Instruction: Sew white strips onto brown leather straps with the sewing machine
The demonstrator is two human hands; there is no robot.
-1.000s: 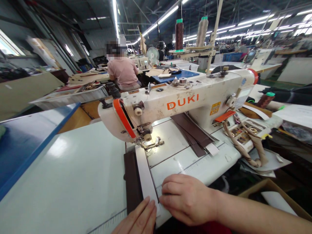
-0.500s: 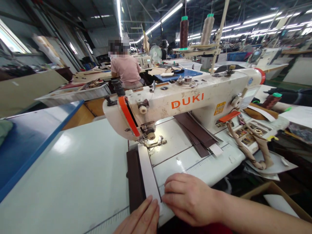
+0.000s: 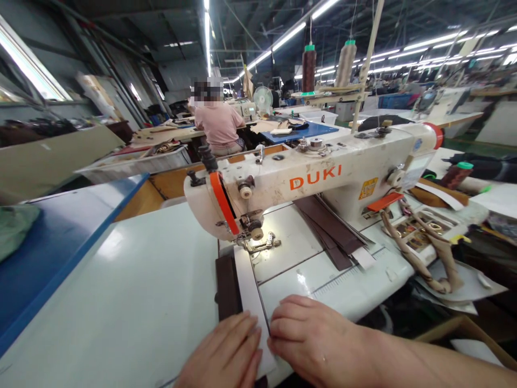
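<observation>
A dark brown strip (image 3: 228,285) with a white strip (image 3: 248,280) along it lies on the machine bed, its far end under the presser foot of the sewing machine (image 3: 283,183). My left hand (image 3: 226,353) rests flat on the near part of both strips, fingers stretched out side by side. On the strip's right edge, my right hand (image 3: 313,337) has its fingers curled together, thumb hidden, seemingly pinching that edge. The machine's lamp lights the needle area, and the needle itself is too small to make out.
More brown strips (image 3: 331,231) lie under the machine arm. To the right are a parts tray (image 3: 420,231) with small metal pieces and a beige strap (image 3: 448,264). A blue-edged table (image 3: 76,242) adjoins on the left. Further back, a person in pink (image 3: 218,124) sits facing away.
My left hand has slid forward along the strip and shows more of itself. The right hand stays at the strip's edge. The whole view has shifted slightly.
</observation>
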